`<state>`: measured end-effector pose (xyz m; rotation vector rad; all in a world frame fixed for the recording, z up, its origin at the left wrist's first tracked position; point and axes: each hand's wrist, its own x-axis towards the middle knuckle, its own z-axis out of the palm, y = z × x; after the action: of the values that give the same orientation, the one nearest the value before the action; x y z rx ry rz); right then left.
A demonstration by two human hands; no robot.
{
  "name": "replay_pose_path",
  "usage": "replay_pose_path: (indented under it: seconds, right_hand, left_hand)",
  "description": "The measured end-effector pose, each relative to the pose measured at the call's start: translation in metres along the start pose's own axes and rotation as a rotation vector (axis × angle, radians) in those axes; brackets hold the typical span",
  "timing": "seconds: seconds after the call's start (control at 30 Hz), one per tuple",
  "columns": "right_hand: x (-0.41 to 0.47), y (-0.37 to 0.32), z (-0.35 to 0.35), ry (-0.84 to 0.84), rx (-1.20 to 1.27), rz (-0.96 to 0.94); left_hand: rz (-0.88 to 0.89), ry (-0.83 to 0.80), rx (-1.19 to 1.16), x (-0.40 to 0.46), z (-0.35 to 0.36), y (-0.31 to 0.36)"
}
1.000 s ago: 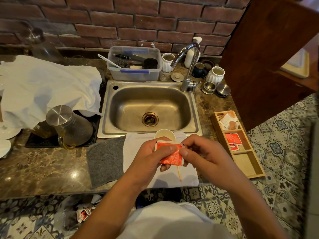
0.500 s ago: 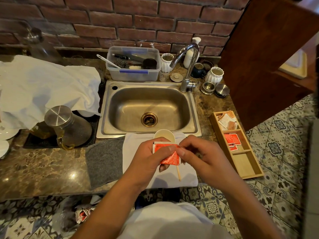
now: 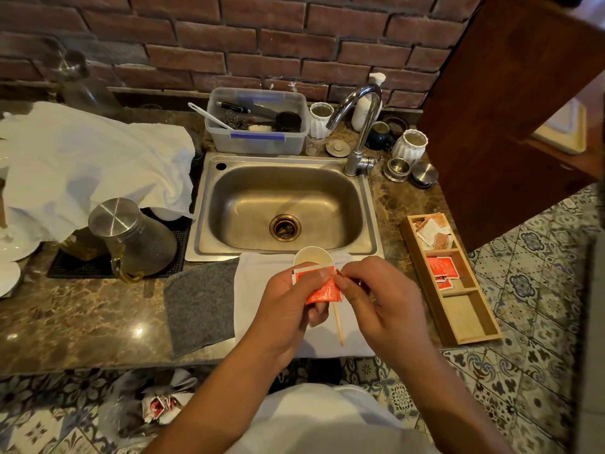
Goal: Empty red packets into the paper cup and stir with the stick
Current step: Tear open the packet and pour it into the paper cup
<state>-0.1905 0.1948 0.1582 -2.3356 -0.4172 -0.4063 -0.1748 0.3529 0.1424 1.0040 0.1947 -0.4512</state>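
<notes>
Left hand (image 3: 288, 309) pinches the red packet (image 3: 322, 290) by its upper edge; right hand (image 3: 376, 299) pinches the packet's top right corner, apparently mid-tear, though the tear line is hidden by fingertips. Packet sits between both hands, just short of the paper cup (image 3: 313, 256), which stands beyond them on the white cloth (image 3: 262, 290). Cup contents not discernible. Stick (image 3: 338, 324) lies on the cloth below the hands, untouched. More red packets wait in the wooden tray (image 3: 471, 319), right of the right hand. Judgement: emptying incomplete; stirring not started.
</notes>
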Motion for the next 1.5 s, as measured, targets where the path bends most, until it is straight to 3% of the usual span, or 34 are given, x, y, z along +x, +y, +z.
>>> replay_pose_path:
  seconds: [0.13,0.27,0.37,0.53,1.07,1.3,1.5]
  right_hand:
    - [-0.003,-0.001,0.001,-0.025,0.076,0.098]
    - [0.001,-0.001,-0.014,-0.259,0.687,0.455]
    - [0.001,0.003,-0.018,-0.348,0.785,0.457]
    - [0.004,0.001,-0.016,-0.277,0.912,0.452]
    - [0.008,-0.002,-0.022,-0.357,0.589,0.332]
    - [-0.001,-0.001,-0.011,-0.207,0.45,0.229]
    - [-0.009,0.004,0.003,-0.044,0.07,0.041]
  left_hand:
    - [0.029,-0.004,0.044,-0.001,0.001,0.001]
    - [0.12,-0.038,0.099,-0.004,0.0,0.006]
    - [0.099,-0.085,0.113,-0.003,-0.004,0.012]
    - [0.076,-0.206,0.078,-0.006,-0.006,0.016]
    - [0.102,-0.099,0.229,-0.01,-0.008,0.012]
    - [0.077,-0.039,0.213,-0.011,-0.002,0.009]
    - [-0.012,0.045,0.109,-0.01,0.004,0.002]
